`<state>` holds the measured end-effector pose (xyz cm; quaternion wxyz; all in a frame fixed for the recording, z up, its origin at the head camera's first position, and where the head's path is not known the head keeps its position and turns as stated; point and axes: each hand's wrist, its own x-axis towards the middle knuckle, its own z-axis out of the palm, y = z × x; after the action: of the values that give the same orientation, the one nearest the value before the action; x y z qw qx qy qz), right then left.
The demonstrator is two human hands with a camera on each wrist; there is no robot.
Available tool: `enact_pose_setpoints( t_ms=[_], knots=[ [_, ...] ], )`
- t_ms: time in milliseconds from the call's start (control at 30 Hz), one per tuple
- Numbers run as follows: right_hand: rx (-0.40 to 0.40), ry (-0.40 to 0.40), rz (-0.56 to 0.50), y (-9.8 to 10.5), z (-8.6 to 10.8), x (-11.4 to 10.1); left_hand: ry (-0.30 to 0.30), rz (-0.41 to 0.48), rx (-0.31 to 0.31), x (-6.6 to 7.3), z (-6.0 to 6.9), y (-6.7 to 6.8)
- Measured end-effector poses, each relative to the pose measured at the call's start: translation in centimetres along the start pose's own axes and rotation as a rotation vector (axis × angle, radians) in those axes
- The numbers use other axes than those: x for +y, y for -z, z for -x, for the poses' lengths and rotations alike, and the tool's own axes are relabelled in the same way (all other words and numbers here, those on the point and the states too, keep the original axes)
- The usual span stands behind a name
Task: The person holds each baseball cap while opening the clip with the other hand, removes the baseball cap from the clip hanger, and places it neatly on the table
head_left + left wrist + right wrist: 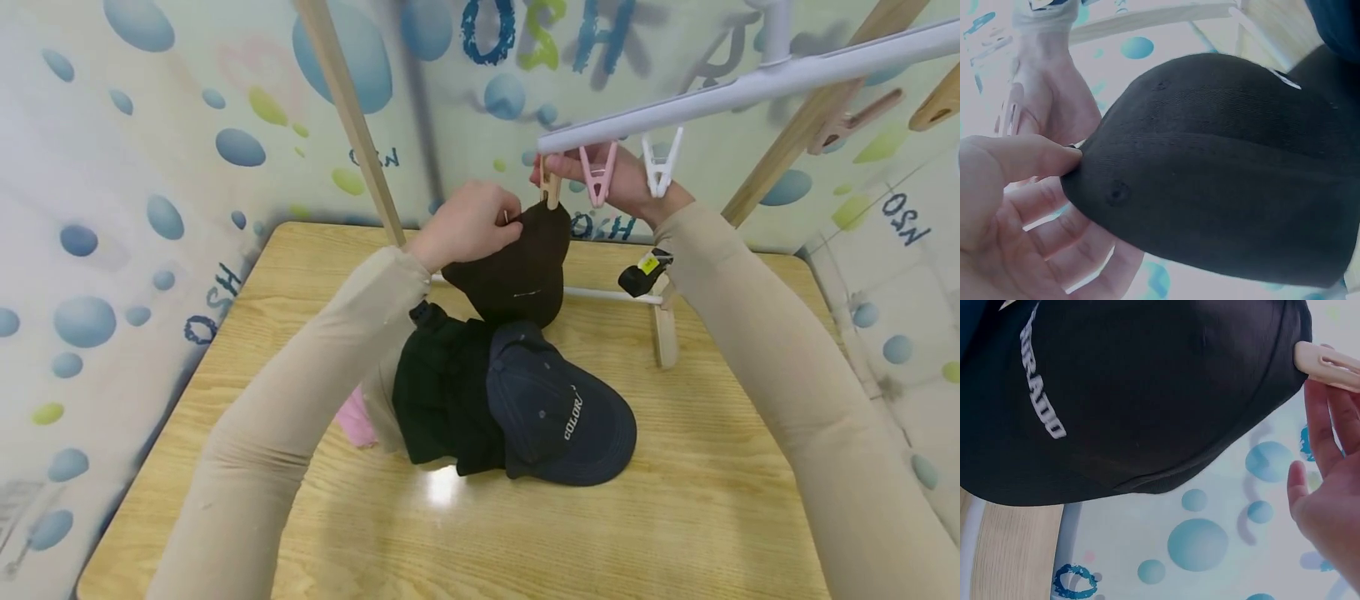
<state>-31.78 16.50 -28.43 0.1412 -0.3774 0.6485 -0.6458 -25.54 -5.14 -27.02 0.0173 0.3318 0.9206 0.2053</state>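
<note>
A dark baseball cap (pixel 525 258) with white lettering hangs from a beige clothespin (pixel 551 185) under the white bar of a rack. The top of its crown is in the clothespin's mouth, and its brim points down. My left hand (pixel 471 223) pinches the cap's edge; in the left wrist view the thumb (pixel 1035 156) presses on the dark cloth. My right hand (pixel 630 179) holds the upper end of the clothespin between thumb and fingers, partly behind a pink clothespin (pixel 597 175). The right wrist view shows the cap's lettering (pixel 1041 387) up close.
On the wooden table (pixel 570 533) a navy cap (pixel 562 408) lies against a dark green one (pixel 450 392), with beige and pink cloth (pixel 356 418) behind. A white clothespin (pixel 662 162) hangs from the white bar (pixel 712 96). Wooden posts (pixel 352 117) stand at both sides.
</note>
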Motion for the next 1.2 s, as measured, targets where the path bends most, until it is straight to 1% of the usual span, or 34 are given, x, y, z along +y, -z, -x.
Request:
enact_pose_setpoints(
  t_ms=[133,267,333,433,567,667,767,833,900,967,1033,1100,1200],
  knots=[
    [0.035,0.018,0.035,0.3,0.0,0.2,0.008,-0.041,-0.030,-0.1,0.6,-0.2],
    [0.097,0.054,0.024,0.8,0.0,0.2,0.017,-0.065,-0.069,-0.6,1.3,0.0],
    [0.113,0.073,0.027,1.0,0.1,0.1,0.019,-0.069,-0.062,-0.9,1.5,0.2],
    [0.137,0.058,0.027,1.1,0.3,0.1,0.006,-0.066,-0.042,-1.3,1.7,0.7],
    [0.201,0.025,-0.021,1.1,0.6,0.3,-0.034,-0.056,-0.005,-1.6,2.0,1.3],
    [0.257,0.005,-0.061,1.0,0.8,0.6,-0.032,-0.049,0.024,-1.7,2.2,1.9],
    [0.311,-0.050,-0.041,1.1,1.1,0.7,-0.020,-0.033,0.072,-1.7,2.4,2.3],
    [0.335,-0.125,0.052,1.3,1.4,0.6,-0.012,-0.016,0.110,-1.7,2.4,2.5],
    [0.350,-0.222,0.130,1.4,1.7,0.6,-0.002,0.009,0.145,-1.7,2.5,2.7],
    [0.337,-0.302,0.217,1.5,2.1,0.7,0.014,0.036,0.177,-1.7,2.5,2.8],
    [0.316,-0.355,0.267,1.5,2.7,1.1,0.030,0.063,0.214,-1.6,2.4,2.9],
    [0.286,-0.376,0.312,1.4,3.3,1.6,0.037,0.081,0.253,-1.5,2.3,3.0],
    [0.217,-0.391,0.383,1.0,4.2,2.3,0.043,0.101,0.296,-1.3,2.2,3.2]
  ],
)
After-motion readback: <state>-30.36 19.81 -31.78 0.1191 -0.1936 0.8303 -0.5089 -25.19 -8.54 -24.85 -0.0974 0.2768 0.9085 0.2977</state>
